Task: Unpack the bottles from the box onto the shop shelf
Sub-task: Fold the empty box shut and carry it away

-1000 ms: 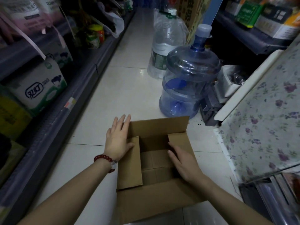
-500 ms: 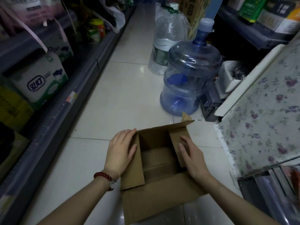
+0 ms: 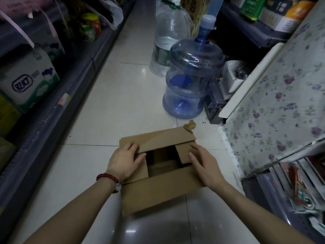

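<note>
A brown cardboard box sits on the tiled aisle floor in front of me. What shows of its inside is bare cardboard, with no bottle in sight. My left hand, with a red bead bracelet at the wrist, lies on the left flap and presses it inward. My right hand rests flat on the right flap. The far flap leans over the opening. The shop shelf runs along the left side of the aisle.
A large blue water jug and a clear wrapped water bottle stand on the floor beyond the box. A floral-covered surface and racks crowd the right. Packaged goods fill the left shelf. Bare tiles lie left of the box.
The side and far flaps have folded inward over the opening. Both hands moved with them, onto the left and right flaps. The view has shifted slightly forward.
</note>
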A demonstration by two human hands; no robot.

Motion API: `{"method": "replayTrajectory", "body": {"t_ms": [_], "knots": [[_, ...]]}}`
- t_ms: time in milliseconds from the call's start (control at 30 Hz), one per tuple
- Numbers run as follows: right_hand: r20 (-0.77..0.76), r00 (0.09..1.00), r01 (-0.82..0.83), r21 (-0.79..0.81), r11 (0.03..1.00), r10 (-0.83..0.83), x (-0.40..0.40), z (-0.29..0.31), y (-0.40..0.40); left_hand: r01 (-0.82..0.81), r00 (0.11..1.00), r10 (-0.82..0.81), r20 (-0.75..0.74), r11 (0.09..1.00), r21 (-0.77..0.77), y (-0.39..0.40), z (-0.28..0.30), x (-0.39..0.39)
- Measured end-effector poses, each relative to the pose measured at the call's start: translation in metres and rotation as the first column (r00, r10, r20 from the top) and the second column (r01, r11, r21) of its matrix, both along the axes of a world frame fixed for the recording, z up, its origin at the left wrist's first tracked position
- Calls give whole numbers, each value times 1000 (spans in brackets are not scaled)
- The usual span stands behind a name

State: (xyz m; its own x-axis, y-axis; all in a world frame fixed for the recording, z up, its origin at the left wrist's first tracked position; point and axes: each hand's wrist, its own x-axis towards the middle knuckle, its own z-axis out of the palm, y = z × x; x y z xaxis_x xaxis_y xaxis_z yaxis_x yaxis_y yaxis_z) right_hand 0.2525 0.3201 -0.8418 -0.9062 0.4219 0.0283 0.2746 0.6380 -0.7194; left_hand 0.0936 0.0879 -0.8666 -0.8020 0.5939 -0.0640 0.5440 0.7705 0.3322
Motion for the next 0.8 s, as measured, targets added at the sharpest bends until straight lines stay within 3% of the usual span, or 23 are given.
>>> {"method": "replayTrajectory", "body": {"t_ms": [300,533,600,733,800], "knots": [[155,956,-276,184,943,249,28,-6,-4,-17,989,30,145,996,-90,20,7,-19],[265,909,-398,316,861,323,29,-10,-5,5,986,4,169,999,-51,15,7,-22],[245,909,-406,343,847,336,26,-4,-4,7,985,-1,175,1000,-31,13,7,-23],[39,944,-305,487,818,329,7,9,5,34,977,-27,213,999,-31,10,13,-27],[36,963,-244,528,813,266,-12,15,11,51,964,-38,263,998,-46,10,21,-32]]}}
